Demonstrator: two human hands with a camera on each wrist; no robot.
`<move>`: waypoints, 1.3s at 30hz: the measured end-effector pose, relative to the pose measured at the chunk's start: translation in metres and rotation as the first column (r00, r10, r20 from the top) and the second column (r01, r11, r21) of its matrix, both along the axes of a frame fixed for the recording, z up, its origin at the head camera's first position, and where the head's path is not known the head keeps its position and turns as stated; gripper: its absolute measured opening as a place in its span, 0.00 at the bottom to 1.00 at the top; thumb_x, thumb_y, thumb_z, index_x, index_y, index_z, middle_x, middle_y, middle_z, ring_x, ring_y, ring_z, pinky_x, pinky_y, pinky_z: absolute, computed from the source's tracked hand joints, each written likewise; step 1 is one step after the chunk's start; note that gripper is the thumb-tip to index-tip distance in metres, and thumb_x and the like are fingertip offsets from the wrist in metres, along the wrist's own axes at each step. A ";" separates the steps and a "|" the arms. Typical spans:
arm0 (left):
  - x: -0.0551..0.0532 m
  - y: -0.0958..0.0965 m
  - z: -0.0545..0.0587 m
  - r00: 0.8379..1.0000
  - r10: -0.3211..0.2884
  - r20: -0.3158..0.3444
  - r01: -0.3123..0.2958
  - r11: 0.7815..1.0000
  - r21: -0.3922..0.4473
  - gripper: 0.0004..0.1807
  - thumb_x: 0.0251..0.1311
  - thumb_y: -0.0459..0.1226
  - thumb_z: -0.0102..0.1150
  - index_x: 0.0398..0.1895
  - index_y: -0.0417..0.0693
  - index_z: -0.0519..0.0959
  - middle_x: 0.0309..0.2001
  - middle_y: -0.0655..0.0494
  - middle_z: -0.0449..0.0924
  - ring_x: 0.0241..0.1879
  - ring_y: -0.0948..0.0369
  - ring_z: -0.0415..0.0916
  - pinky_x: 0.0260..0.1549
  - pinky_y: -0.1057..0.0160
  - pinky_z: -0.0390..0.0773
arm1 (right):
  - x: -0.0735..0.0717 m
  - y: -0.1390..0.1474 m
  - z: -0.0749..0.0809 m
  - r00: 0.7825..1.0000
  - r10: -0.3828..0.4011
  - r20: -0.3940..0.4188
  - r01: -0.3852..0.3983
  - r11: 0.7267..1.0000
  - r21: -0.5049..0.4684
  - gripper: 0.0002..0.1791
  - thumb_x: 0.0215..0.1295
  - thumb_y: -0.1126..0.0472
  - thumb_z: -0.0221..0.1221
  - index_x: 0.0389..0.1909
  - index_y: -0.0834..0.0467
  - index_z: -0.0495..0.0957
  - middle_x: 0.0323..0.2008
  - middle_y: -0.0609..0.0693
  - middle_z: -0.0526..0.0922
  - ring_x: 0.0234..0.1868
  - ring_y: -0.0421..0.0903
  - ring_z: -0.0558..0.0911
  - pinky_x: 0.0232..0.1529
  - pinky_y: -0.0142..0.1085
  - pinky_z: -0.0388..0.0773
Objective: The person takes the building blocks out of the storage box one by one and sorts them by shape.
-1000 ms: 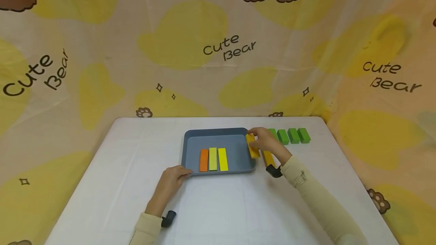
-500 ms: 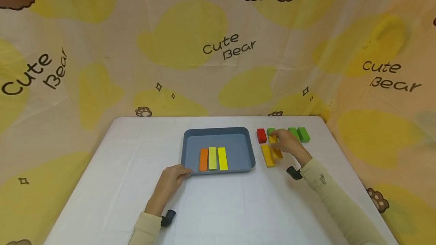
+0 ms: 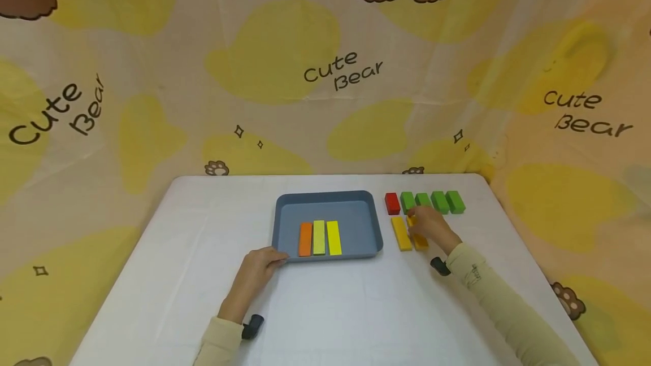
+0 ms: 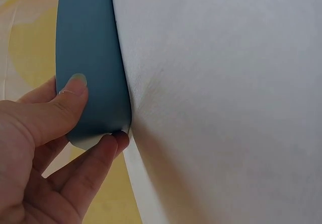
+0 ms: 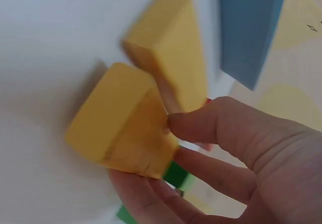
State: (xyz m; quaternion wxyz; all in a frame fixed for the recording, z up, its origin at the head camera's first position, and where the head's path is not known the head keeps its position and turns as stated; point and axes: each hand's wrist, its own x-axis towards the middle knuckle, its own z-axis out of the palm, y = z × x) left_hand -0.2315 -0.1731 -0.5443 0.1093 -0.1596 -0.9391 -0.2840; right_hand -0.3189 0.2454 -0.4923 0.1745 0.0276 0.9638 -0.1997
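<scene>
My right hand (image 3: 435, 226) pinches an orange-yellow wooden block (image 5: 118, 121) between thumb and fingers, at the right of the tray. A second orange-yellow block (image 3: 401, 234) lies just left of it, a narrow gap between them. My left hand (image 3: 257, 269) grips the near left corner of the blue-grey tray (image 3: 358, 229), its thumb (image 4: 74, 90) against the tray's wall. Inside the tray an orange block (image 3: 305, 240), a light green block (image 3: 319, 238) and a yellow block (image 3: 333, 238) lie side by side along the near edge.
Behind the orange-yellow blocks runs a row with a red block (image 3: 392, 204) and several green blocks (image 3: 455, 202). A white cloth covers the table (image 3: 325, 309). The patterned curtain (image 3: 285, 72) hangs behind the table.
My right hand has carried the orange-yellow block from the tray's right edge rightward, then lowered it beside the other orange-yellow block. The red block has come into sight. My left hand stays put.
</scene>
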 end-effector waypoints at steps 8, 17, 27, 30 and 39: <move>0.001 0.001 0.000 1.000 0.004 0.009 -0.004 1.000 -0.002 0.08 0.51 0.31 0.71 0.34 0.49 0.90 0.28 0.58 0.86 0.29 0.63 0.80 0.29 0.68 0.80 | -0.002 0.000 -0.011 1.000 -0.026 0.003 0.026 0.999 0.031 0.29 0.57 0.63 0.68 0.60 0.66 0.74 0.57 0.64 0.77 0.47 0.56 0.74 0.54 0.51 0.79; 0.000 0.001 0.001 0.999 -0.015 -0.030 0.014 1.000 -0.006 0.07 0.49 0.30 0.71 0.32 0.48 0.89 0.27 0.57 0.85 0.27 0.62 0.80 0.28 0.68 0.80 | 0.000 0.000 -0.009 1.000 -0.015 -0.018 0.016 0.998 0.053 0.27 0.58 0.63 0.68 0.59 0.66 0.75 0.55 0.64 0.77 0.48 0.57 0.74 0.56 0.52 0.78; 0.000 0.002 0.001 1.000 -0.003 -0.022 0.003 1.000 0.003 0.07 0.49 0.30 0.71 0.32 0.48 0.89 0.27 0.57 0.85 0.28 0.61 0.81 0.29 0.67 0.80 | 0.000 0.000 -0.010 1.000 -0.006 -0.028 0.007 0.999 0.050 0.28 0.58 0.64 0.67 0.59 0.67 0.74 0.55 0.64 0.78 0.47 0.56 0.74 0.56 0.51 0.78; 0.000 0.002 0.000 1.000 -0.002 -0.028 0.002 1.000 -0.002 0.07 0.49 0.30 0.71 0.32 0.49 0.89 0.27 0.57 0.85 0.28 0.61 0.81 0.29 0.67 0.80 | 0.000 0.000 -0.009 1.000 -0.010 -0.015 0.011 0.999 0.051 0.28 0.60 0.63 0.66 0.61 0.66 0.73 0.57 0.64 0.77 0.48 0.56 0.74 0.56 0.51 0.78; 0.001 0.001 0.000 0.999 -0.006 -0.048 0.006 1.000 0.001 0.07 0.48 0.30 0.72 0.32 0.49 0.89 0.27 0.57 0.85 0.27 0.61 0.81 0.28 0.67 0.80 | 0.011 -0.017 0.014 0.995 0.032 -0.092 -0.028 0.999 0.042 0.27 0.67 0.58 0.60 0.64 0.65 0.70 0.62 0.66 0.73 0.62 0.65 0.71 0.64 0.60 0.69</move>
